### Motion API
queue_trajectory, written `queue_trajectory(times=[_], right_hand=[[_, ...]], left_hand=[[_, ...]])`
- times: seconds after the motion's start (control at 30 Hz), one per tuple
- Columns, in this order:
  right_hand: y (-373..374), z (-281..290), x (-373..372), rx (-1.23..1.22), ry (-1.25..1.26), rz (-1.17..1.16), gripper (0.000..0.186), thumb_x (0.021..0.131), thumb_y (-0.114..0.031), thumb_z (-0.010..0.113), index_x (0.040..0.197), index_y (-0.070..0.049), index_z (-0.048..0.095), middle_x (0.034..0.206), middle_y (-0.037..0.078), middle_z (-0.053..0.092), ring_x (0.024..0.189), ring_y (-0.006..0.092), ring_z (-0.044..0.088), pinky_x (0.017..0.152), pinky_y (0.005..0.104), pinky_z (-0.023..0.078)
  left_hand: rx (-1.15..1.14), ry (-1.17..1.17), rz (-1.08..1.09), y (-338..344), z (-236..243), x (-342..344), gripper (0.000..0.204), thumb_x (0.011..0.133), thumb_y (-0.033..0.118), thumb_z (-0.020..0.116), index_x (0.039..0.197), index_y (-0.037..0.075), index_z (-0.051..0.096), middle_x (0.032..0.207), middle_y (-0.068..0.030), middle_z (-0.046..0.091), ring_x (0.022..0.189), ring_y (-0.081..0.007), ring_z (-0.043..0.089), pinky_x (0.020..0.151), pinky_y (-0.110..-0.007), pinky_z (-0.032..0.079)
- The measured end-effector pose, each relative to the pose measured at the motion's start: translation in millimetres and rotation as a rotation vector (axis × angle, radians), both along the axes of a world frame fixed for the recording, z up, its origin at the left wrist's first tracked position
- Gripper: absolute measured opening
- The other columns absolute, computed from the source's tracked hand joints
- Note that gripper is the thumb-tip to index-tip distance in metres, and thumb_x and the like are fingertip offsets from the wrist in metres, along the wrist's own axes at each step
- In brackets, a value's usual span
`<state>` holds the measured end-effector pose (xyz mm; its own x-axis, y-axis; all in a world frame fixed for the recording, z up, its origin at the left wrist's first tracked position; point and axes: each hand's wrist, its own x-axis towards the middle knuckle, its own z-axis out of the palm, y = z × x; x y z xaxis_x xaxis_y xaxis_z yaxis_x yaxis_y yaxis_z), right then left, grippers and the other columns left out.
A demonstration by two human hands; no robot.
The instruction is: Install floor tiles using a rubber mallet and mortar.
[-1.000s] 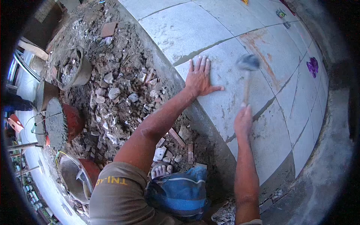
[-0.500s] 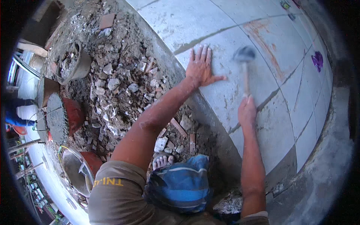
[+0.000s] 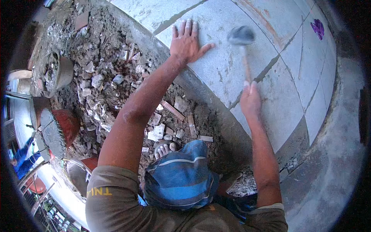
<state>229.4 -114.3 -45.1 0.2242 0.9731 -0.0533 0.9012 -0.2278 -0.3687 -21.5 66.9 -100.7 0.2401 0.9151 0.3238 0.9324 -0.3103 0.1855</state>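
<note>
My left hand lies flat on a large pale floor tile, fingers spread, close to the tile's left edge. In my right hand is the wooden handle of a mallet, gripped near its lower end. The mallet's dark head is blurred by motion and hangs over the same tile, to the right of my left hand. Whether the head touches the tile I cannot tell. Grey mortar joints run between this tile and its neighbours.
Rubble and broken stones cover the dirt on the left. A bucket and a red container filled with grey mortar stand at the far left. A purple scrap lies on the tiles at upper right. Bare concrete borders the tiles.
The view has shifted, so the tiles and rubble sit higher and further left. My left hand stays flat on the tile; the mallet is still in my right hand, its head blurred in both frames.
</note>
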Motion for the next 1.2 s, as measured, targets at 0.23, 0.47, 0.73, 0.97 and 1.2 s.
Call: queue_trajectory(times=[0.23,0.47,0.73,0.97,1.2], right_hand=[[-18.5,6.9,-19.5,0.153,0.172,-0.02,0.028,0.106,-0.032,0.049,0.106,-0.004,0.048,0.085,0.029,0.065,0.083,0.0523,0.063,0.068,0.0567,0.048],[-33.3,5.5,-19.6,-0.016,0.127,-0.003,0.029,0.106,-0.029,0.049,0.108,-0.001,0.052,0.083,0.029,0.064,0.083,0.0515,0.064,0.067,0.0565,0.048],[-37.4,24.5,-20.8,0.06,0.191,0.041,0.028,0.106,-0.026,0.049,0.111,0.001,0.053,0.083,0.029,0.065,0.086,0.0527,0.064,0.07,0.0537,0.05],[-18.3,29.7,-3.3,0.025,0.185,-0.028,0.028,0.105,-0.03,0.051,0.111,-0.002,0.053,0.087,0.032,0.065,0.088,0.053,0.064,0.072,0.0556,0.049],[54.5,-11.0,21.9,0.163,0.054,-0.068,0.033,0.106,-0.034,0.048,0.103,-0.002,0.054,0.089,0.032,0.066,0.089,0.053,0.064,0.074,0.0607,0.049]], left_hand=[[-0.032,0.013,0.002,-0.9,0.3,-9.4,0.101,0.096,0.079,0.031,0.16,0.001,0.027,0.166,-0.0217,0.026,0.156,-0.0362,0.018,0.126,-0.057,0.009],[-0.051,-0.015,0.0,-0.1,-3.2,-13.7,0.092,0.1,0.072,0.031,0.16,0.002,0.027,0.166,-0.0213,0.026,0.156,-0.0362,0.019,0.126,-0.057,0.009],[-0.047,0.006,0.008,1.2,-5.8,-24.2,0.094,0.098,0.073,0.033,0.16,0.003,0.026,0.167,-0.0209,0.025,0.156,-0.0361,0.018,0.126,-0.057,0.011],[-0.057,0.02,0.002,1.2,3.7,-10.6,0.109,0.09,0.084,0.033,0.16,0.001,0.025,0.166,-0.0216,0.025,0.155,-0.0383,0.019,0.125,-0.058,0.012],[-0.194,0.174,-0.009,7.4,40.9,1.3,0.12,0.079,0.093,0.043,0.16,0.006,0.028,0.165,-0.0197,0.03,0.15,-0.0392,0.03,0.119,-0.063,0.022]])
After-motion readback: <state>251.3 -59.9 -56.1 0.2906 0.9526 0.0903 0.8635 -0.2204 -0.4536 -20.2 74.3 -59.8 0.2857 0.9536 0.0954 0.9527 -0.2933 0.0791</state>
